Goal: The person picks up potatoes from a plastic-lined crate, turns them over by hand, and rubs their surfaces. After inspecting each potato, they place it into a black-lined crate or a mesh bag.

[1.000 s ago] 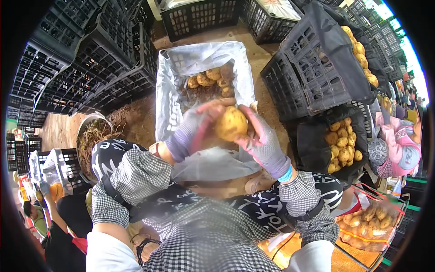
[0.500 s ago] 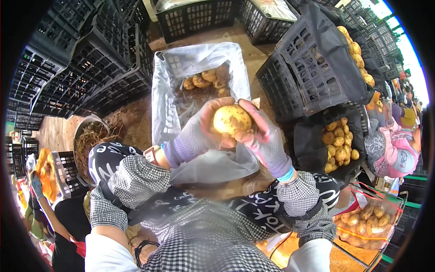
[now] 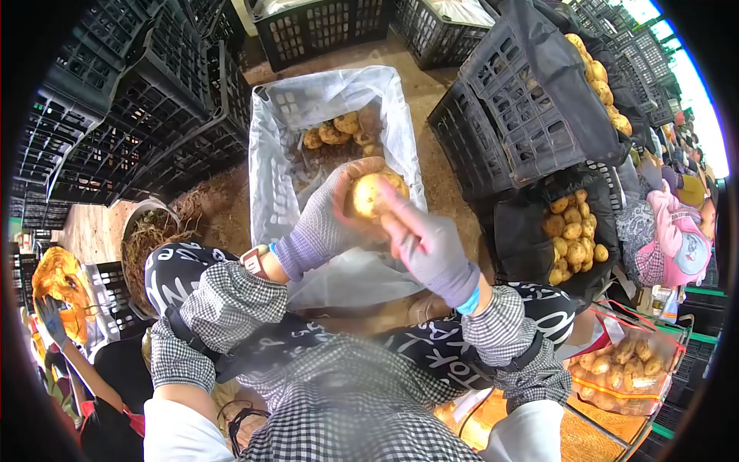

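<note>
A round, yellow potato (image 3: 375, 194) with brown dirt on its skin rests in my left hand (image 3: 327, 212), which wears a grey-purple glove with a pinkish palm. The left fingers curl around its far side. Over the potato's near right side lies my right hand (image 3: 435, 250), gloved alike, its fingers stretched out and slightly blurred. Below both hands stands a crate lined with white plastic (image 3: 258, 165). Several potatoes (image 3: 332, 134) lie at its far end, among loose soil.
Stacked black crates (image 3: 146, 100) rise on the left, near a bucket of dry plant scraps (image 3: 150, 223). To the right, a tilted crate (image 3: 531, 100) stands beside a black-lined crate of potatoes (image 3: 573, 235). A netted bag of potatoes (image 3: 623, 369) sits lower right. Other people are on both sides.
My right hand has shifted from cupping the potato's right side to lying across its front with fingers extended. The left hand still holds the potato, now slightly further left.
</note>
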`<control>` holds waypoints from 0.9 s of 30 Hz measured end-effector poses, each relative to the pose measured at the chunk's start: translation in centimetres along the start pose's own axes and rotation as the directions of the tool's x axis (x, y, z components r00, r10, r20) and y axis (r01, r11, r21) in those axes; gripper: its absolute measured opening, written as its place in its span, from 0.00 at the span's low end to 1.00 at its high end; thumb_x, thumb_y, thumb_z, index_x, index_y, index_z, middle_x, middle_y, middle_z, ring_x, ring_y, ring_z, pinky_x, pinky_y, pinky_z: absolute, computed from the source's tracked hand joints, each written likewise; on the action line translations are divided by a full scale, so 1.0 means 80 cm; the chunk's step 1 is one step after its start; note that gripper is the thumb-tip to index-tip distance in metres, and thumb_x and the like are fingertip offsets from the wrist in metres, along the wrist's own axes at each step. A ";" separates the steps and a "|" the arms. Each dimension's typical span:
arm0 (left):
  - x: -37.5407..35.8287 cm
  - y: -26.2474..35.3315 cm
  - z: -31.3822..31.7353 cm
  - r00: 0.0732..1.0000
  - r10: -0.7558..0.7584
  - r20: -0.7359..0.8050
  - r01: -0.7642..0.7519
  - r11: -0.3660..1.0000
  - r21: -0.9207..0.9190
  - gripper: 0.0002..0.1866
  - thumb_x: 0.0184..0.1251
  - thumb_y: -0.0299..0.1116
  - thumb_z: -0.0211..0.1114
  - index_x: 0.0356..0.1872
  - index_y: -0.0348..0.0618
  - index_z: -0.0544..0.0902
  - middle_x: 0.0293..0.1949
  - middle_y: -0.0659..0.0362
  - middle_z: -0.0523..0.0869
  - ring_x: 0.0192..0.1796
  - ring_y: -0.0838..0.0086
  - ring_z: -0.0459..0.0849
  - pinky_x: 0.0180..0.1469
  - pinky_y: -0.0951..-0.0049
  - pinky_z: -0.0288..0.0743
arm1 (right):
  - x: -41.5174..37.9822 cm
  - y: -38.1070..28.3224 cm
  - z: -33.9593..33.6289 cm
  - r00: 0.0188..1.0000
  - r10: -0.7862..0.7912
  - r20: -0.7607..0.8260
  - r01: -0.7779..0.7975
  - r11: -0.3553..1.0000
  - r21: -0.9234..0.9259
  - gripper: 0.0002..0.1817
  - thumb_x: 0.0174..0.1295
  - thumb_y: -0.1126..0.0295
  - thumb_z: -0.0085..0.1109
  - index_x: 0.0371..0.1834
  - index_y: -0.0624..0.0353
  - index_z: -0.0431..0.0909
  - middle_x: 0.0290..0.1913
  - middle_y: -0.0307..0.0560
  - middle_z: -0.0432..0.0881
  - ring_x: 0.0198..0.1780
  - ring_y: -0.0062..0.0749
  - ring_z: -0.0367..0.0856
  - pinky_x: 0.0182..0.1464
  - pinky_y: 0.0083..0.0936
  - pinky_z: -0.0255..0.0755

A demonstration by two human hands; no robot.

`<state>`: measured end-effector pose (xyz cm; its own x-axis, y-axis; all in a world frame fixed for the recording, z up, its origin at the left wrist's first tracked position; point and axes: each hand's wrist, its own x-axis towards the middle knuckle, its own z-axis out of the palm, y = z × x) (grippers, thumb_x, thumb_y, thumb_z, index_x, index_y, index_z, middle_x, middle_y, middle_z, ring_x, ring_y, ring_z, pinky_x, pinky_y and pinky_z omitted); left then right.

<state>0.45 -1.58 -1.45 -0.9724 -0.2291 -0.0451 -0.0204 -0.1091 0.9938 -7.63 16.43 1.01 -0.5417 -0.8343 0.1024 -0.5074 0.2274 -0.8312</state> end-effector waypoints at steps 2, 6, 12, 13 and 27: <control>0.001 -0.004 -0.001 0.999 -0.037 0.011 0.037 0.999 -0.009 0.51 0.38 0.24 0.86 0.68 0.39 0.66 0.62 0.56 0.74 0.65 0.71 0.73 0.70 0.68 0.69 | 0.005 0.012 0.006 0.988 -0.081 -0.133 0.089 0.994 0.061 0.23 0.75 0.71 0.53 0.73 0.53 0.71 0.40 0.39 0.85 0.26 0.10 0.74 0.29 0.17 0.70; 0.006 -0.010 -0.003 0.987 0.141 0.083 -0.154 0.972 0.179 0.55 0.35 0.23 0.86 0.70 0.36 0.63 0.66 0.52 0.70 0.68 0.66 0.71 0.72 0.65 0.68 | 0.011 -0.010 -0.012 0.975 0.210 -0.066 -0.165 0.895 0.415 0.25 0.73 0.75 0.55 0.73 0.56 0.71 0.56 0.43 0.85 0.29 0.10 0.73 0.33 0.16 0.72; 0.003 -0.003 0.004 0.969 0.219 -0.112 -0.209 0.973 0.093 0.41 0.44 0.22 0.81 0.61 0.43 0.68 0.63 0.50 0.71 0.66 0.67 0.73 0.69 0.67 0.69 | -0.001 0.002 0.003 0.991 0.050 -0.121 -0.003 0.932 0.364 0.24 0.72 0.75 0.54 0.71 0.62 0.71 0.51 0.40 0.85 0.31 0.13 0.77 0.35 0.17 0.74; 0.004 0.000 0.007 0.957 0.251 -0.146 -0.253 0.967 0.005 0.40 0.44 0.22 0.81 0.59 0.44 0.68 0.64 0.50 0.71 0.66 0.66 0.73 0.69 0.66 0.69 | 0.006 0.007 -0.005 0.979 0.067 -0.195 0.018 0.914 0.404 0.24 0.73 0.69 0.55 0.71 0.63 0.71 0.46 0.38 0.84 0.31 0.14 0.78 0.34 0.16 0.74; -0.006 -0.003 0.012 0.969 0.233 -0.075 -0.217 0.959 0.181 0.55 0.47 0.35 0.85 0.74 0.35 0.58 0.65 0.50 0.71 0.66 0.66 0.73 0.68 0.66 0.71 | 0.015 0.004 0.001 0.966 -0.194 -0.172 0.182 0.980 -0.080 0.44 0.46 0.80 0.68 0.73 0.59 0.67 0.66 0.56 0.74 0.65 0.49 0.76 0.66 0.33 0.70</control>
<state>0.68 -0.54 -1.56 -0.9299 -0.3204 0.1806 0.1493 0.1198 0.9815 -8.35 15.43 0.83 -0.5401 -0.7637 0.3538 -0.6493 0.1106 -0.7524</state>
